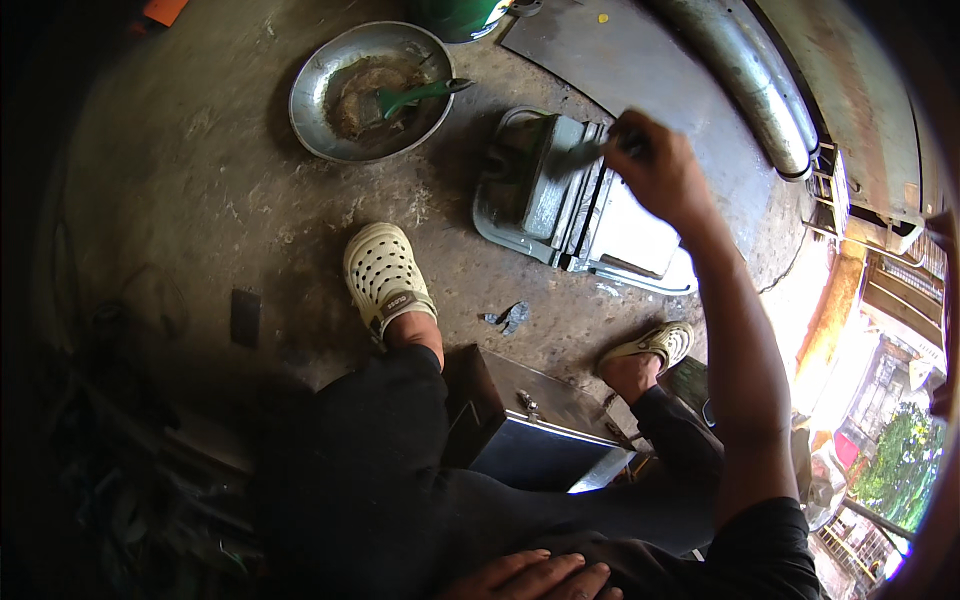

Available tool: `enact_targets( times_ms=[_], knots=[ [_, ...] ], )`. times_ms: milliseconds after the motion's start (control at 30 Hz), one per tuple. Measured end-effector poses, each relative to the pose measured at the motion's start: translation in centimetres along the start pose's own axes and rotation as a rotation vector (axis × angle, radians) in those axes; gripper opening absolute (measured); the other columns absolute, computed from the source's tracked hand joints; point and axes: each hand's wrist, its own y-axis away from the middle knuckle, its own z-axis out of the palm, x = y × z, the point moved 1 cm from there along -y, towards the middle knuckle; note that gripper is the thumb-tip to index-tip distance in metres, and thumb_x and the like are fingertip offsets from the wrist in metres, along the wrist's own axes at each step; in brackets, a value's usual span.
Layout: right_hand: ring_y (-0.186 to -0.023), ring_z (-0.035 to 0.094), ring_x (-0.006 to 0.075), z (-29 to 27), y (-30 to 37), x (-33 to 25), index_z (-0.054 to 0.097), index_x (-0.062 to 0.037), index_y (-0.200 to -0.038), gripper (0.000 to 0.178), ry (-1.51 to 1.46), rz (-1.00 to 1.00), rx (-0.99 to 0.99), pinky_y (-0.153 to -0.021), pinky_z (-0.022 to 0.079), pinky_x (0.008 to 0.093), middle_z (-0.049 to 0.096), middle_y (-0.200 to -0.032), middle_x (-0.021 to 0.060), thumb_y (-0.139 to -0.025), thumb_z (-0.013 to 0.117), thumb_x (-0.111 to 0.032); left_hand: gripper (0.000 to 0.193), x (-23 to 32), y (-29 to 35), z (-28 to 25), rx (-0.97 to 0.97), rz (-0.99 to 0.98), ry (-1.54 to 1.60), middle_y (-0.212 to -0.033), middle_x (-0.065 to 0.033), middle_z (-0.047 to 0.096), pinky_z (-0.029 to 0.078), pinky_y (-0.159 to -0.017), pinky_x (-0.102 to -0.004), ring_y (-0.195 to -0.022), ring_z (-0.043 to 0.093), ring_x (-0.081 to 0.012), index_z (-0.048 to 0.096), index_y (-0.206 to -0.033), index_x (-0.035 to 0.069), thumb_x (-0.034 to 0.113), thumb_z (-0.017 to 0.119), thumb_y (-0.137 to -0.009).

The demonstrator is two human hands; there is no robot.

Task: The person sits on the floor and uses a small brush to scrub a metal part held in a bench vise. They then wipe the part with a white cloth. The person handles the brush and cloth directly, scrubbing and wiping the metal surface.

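Note:
My right hand (662,170) is closed around a short tool with a dark grip, perhaps a brush (580,157); motion blurs its far end. That end is over a grey, box-like metal part (558,190) with a wet-looking surface and a rounded frame, lying on the floor. Its right half shines bright white in the light. At the bottom edge, my left hand (545,578) lies flat on my dark clothing, fingers stretched out and holding nothing.
Left of the part, a round metal basin (310,100) holds murky liquid and a green-handled brush (425,91). Behind are a green container (450,18), a flat metal sheet (690,85) and metal pipes (745,75). A crumpled rag (512,318) lies between my clogs (385,272). Beneath me is a metal box (545,405).

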Motion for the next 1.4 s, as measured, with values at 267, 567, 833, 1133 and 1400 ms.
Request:
enact_targets(
  times_ms=[267, 567, 833, 1133, 1400],
  knots=[
    [-0.086, 0.075, 0.0366, 1.2, -3.5, 0.7, 0.062, -0.0035, -0.115, 0.031, 0.237, -0.069, 0.219, -0.076, 0.061, 0.0444, 0.073, -0.090, 0.0237, -0.090, 0.071, -0.018, 0.041, -0.2, -0.4, -0.4, 0.012, -0.006, 0.020, -0.126, -0.0157, 0.066, 0.049, -0.102, -0.0450, -0.116, 0.064, -0.0312, 0.066, -0.123, 0.003, 0.027, 0.053, -0.092],
    [-0.071, 0.071, 0.0372, 6.9, 12.2, -6.0, 0.059, -0.0033, -0.104, 0.019, 0.094, 0.048, -0.084, -0.065, 0.057, 0.0451, 0.067, -0.084, 0.0182, -0.090, 0.070, -0.011, 0.041, 0.1, 0.5, 0.0, 0.024, 0.018, 0.024, -0.125, -0.0170, 0.067, 0.049, -0.102, -0.0457, -0.115, 0.065, -0.0322, 0.066, -0.121, 0.003, 0.028, 0.054, -0.091],
    [-0.077, 0.073, 0.0399, 5.8, 15.3, -7.9, 0.059, -0.0001, -0.102, 0.019, -0.223, 0.162, -0.137, -0.069, 0.058, 0.0451, 0.070, -0.081, 0.0227, -0.089, 0.070, -0.010, 0.041, 0.1, 0.9, -0.1, 0.025, 0.057, 0.042, -0.124, -0.0182, 0.066, 0.049, -0.103, -0.0462, -0.116, 0.065, -0.0326, 0.066, -0.121, 0.002, 0.027, 0.054, -0.091],
    [-0.084, 0.077, 0.0278, 0.3, 0.0, -0.5, 0.067, -0.0008, -0.107, 0.023, -0.020, -0.015, 0.121, -0.075, 0.059, 0.0377, 0.075, -0.088, 0.0203, -0.092, 0.070, -0.017, 0.040, -0.2, 0.8, 0.1, 0.068, 0.052, 0.023, -0.125, -0.0173, 0.066, 0.050, -0.102, -0.0451, -0.115, 0.064, -0.0316, 0.067, -0.120, 0.003, 0.027, 0.054, -0.091],
    [-0.082, 0.076, 0.0327, 2.5, 0.7, -1.4, 0.062, -0.0004, -0.100, 0.019, 0.039, -0.055, 0.167, -0.072, 0.059, 0.0397, 0.072, -0.084, 0.0200, -0.092, 0.071, -0.015, 0.037, -0.4, 0.6, -0.2, 0.122, 0.017, 0.036, -0.123, -0.0169, 0.067, 0.049, -0.101, -0.0449, -0.116, 0.064, -0.0311, 0.067, -0.117, 0.002, 0.023, 0.054, -0.090]
  ],
)
